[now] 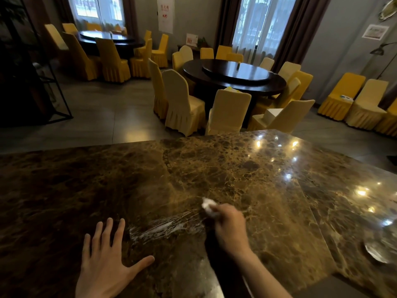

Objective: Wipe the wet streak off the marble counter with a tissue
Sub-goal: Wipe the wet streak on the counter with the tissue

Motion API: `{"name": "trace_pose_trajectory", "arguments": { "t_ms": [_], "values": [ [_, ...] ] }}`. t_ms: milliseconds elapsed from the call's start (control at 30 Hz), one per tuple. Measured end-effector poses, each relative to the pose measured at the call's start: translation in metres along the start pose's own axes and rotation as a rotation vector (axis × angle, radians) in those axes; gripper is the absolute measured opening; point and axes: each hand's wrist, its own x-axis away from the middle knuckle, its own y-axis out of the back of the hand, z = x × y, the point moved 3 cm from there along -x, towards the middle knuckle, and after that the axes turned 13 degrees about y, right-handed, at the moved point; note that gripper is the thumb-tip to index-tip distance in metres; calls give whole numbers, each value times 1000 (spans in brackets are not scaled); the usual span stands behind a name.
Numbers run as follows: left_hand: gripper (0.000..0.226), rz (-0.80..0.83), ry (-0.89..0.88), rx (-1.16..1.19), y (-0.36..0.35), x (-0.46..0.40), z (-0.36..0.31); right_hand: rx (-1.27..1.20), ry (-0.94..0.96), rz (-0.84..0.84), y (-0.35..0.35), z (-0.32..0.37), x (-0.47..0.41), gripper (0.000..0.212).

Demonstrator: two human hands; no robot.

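Observation:
A brown veined marble counter [236, 173] fills the lower half of the view. A pale wet streak [165, 226] runs slantwise across it, from near my left fingertips up toward my right hand. My right hand [229, 226] is shut on a crumpled white tissue [208, 206], which it presses on the counter at the streak's upper right end. My left hand [105, 265] lies flat on the marble with fingers spread, holding nothing, just left of the streak's lower end.
A shallow glass dish [378, 250] sits at the counter's right edge. Beyond the counter's far edge stand yellow-covered chairs [182, 104] around a dark round table [234, 76]. A second round table [107, 39] stands at the back left.

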Motion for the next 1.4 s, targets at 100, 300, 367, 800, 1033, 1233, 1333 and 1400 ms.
{"name": "trace_pose_trajectory", "arguments": {
  "t_ms": [100,300,367,800,1033,1233,1333,1400],
  "values": [
    [147,11,0,4,0,0,0,181,-193,-76,36,-42,-15,35],
    [146,21,6,-12,1,1,-1,354,-266,134,30,-65,-6,26],
    [147,26,7,-16,2,2,-2,360,-209,135,11,-44,-1,26],
    [150,60,9,-42,8,4,-4,259,-281,-32,29,-40,-26,40],
    [151,71,16,-38,9,3,-4,427,-251,100,15,-53,-7,31],
    [153,86,24,-71,12,4,-6,25,-57,192,-12,-5,-7,31],
    [151,88,24,-72,13,5,-7,-27,-253,-108,23,-30,-23,40],
    [152,93,19,-64,14,6,-8,130,-391,-191,54,-61,-28,40]
  ]
}}
